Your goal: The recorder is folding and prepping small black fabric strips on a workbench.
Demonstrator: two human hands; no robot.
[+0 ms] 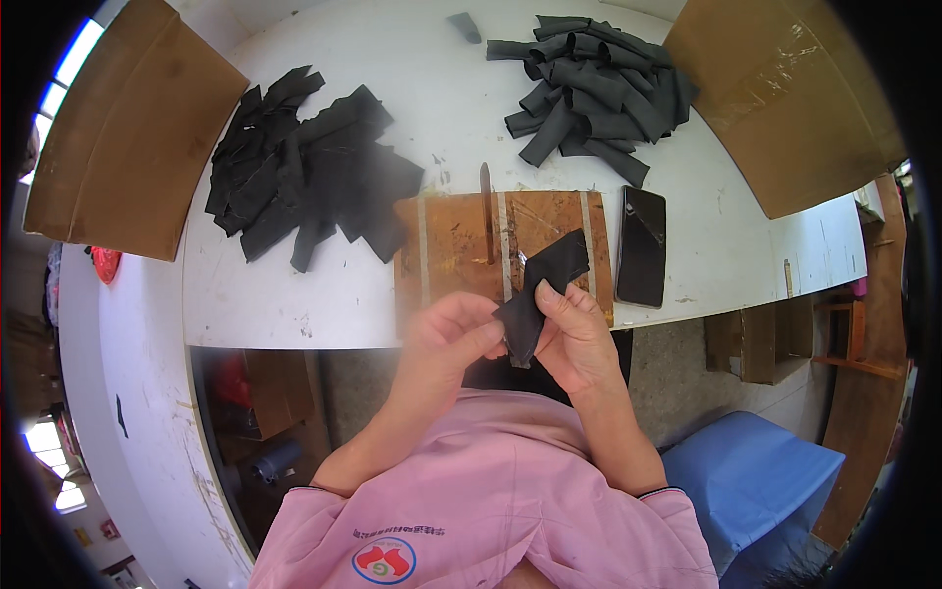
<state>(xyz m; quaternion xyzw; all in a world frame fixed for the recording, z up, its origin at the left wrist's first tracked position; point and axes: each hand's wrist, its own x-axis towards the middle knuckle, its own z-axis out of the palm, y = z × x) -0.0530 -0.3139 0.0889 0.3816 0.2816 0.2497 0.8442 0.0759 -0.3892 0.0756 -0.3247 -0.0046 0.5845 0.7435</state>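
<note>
Both hands are on one piece of black fabric (556, 267), held above the near edge of a brown board. My right hand (579, 339) grips it, with the thumb lying on top and the fingers beneath. At the fabric's lower left edge, my left hand (453, 334) is closed in a pinch; its fingertips are partly hidden. The brown board (446, 231) bears pale tape strips and dark stains. On it lies a thin brown stick-like tool (486, 211), pointing away from me.
Flat black fabric pieces (324, 167) are heaped at the far left, tube-shaped black pieces (599, 88) at the far right. A dark phone (641, 245) lies right of the board. Cardboard panels stand at left (137, 128) and right (785, 98). Low right is a blue-covered object (746, 471).
</note>
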